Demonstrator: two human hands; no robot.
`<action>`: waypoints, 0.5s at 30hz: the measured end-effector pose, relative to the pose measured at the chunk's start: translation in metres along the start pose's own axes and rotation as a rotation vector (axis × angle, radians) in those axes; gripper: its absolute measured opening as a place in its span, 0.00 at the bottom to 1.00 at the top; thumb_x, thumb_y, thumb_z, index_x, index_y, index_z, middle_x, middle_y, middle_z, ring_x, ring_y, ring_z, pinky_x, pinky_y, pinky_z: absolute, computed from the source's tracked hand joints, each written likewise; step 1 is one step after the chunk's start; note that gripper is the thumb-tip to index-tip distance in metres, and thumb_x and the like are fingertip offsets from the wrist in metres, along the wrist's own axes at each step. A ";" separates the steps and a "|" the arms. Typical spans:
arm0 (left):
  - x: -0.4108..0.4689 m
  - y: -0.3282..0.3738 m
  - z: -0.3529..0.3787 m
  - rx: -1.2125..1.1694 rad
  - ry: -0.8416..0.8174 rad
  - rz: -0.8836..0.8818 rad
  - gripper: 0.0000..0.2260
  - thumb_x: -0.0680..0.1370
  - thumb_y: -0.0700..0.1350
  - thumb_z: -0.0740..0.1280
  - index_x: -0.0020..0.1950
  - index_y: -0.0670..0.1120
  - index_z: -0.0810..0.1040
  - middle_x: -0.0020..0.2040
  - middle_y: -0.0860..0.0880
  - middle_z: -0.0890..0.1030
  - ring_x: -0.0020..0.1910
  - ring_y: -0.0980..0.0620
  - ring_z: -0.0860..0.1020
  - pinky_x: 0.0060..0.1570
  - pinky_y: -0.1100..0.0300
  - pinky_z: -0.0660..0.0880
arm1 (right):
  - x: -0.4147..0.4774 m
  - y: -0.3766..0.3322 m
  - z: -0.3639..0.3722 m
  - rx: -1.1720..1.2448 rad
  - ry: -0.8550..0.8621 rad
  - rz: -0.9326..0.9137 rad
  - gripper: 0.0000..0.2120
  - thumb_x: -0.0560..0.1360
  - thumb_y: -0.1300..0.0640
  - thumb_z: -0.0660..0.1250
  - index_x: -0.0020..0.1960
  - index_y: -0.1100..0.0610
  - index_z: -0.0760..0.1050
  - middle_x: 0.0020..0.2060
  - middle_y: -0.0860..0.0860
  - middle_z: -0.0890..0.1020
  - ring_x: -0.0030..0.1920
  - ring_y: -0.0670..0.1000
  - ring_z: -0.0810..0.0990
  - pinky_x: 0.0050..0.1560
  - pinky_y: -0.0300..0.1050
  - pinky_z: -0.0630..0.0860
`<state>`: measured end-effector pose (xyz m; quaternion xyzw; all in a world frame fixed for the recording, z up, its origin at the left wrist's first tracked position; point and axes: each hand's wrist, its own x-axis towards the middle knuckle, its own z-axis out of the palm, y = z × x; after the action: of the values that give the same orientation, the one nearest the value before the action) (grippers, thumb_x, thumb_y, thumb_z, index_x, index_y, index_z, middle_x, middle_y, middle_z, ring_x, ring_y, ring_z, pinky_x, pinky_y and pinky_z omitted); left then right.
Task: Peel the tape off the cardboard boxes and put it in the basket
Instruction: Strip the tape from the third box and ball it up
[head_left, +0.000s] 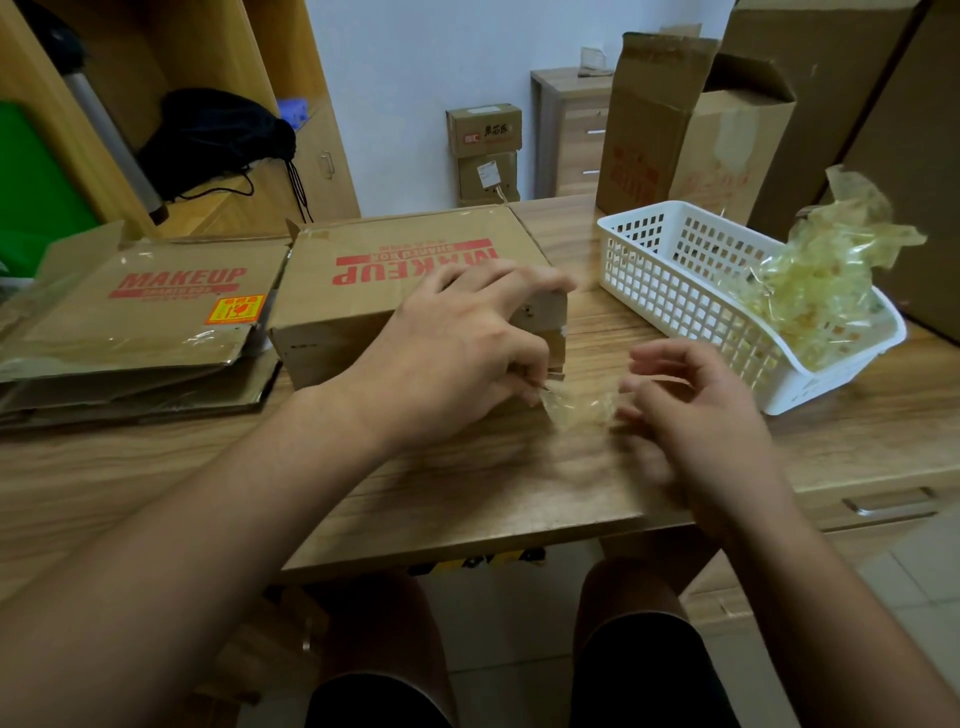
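Observation:
A cardboard box (363, 291) with red MAKEUP print stands on the wooden table (467, 483) in front of me. My left hand (457, 348) rests over its near right corner, fingers curled, and pinches one end of a clear strip of tape (576, 408). The strip stretches from the box corner to my right hand (685, 410), which is blurred; its curled fingertips hold the other end. A white plastic basket (675, 296) stands at the right, with a heap of crumpled yellowish tape (821, 291) in its near end.
Flattened MAKEUP boxes (140, 322) with tape on them lie at the left. Tall open cartons (691, 130) stand behind the basket. A drawer handle (888, 501) shows under the table's right edge. My knees are below the front edge.

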<state>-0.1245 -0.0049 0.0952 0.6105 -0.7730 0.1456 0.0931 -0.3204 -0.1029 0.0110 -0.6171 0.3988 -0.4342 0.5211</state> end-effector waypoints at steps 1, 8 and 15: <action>0.000 0.000 -0.001 -0.007 -0.006 0.000 0.02 0.74 0.53 0.74 0.45 0.58 0.84 0.78 0.54 0.66 0.75 0.48 0.63 0.67 0.45 0.62 | 0.002 0.001 0.003 -0.186 -0.090 -0.051 0.14 0.77 0.59 0.72 0.61 0.48 0.78 0.56 0.48 0.82 0.51 0.45 0.84 0.53 0.45 0.81; 0.000 0.001 -0.003 -0.028 -0.024 0.016 0.02 0.74 0.52 0.74 0.46 0.57 0.85 0.78 0.53 0.67 0.75 0.47 0.63 0.68 0.45 0.62 | 0.015 -0.008 0.020 -0.478 -0.344 -0.142 0.28 0.78 0.54 0.71 0.76 0.42 0.69 0.62 0.40 0.82 0.61 0.37 0.79 0.65 0.43 0.76; -0.003 -0.003 -0.004 -0.058 -0.039 0.042 0.07 0.75 0.54 0.68 0.45 0.56 0.85 0.77 0.52 0.68 0.74 0.45 0.65 0.67 0.42 0.65 | 0.016 -0.005 0.024 -0.563 -0.305 -0.282 0.13 0.81 0.54 0.68 0.62 0.40 0.82 0.48 0.38 0.86 0.50 0.36 0.82 0.51 0.38 0.77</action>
<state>-0.1214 -0.0016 0.0981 0.5938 -0.7913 0.1130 0.0924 -0.2927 -0.1107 0.0159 -0.8434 0.3314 -0.2778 0.3190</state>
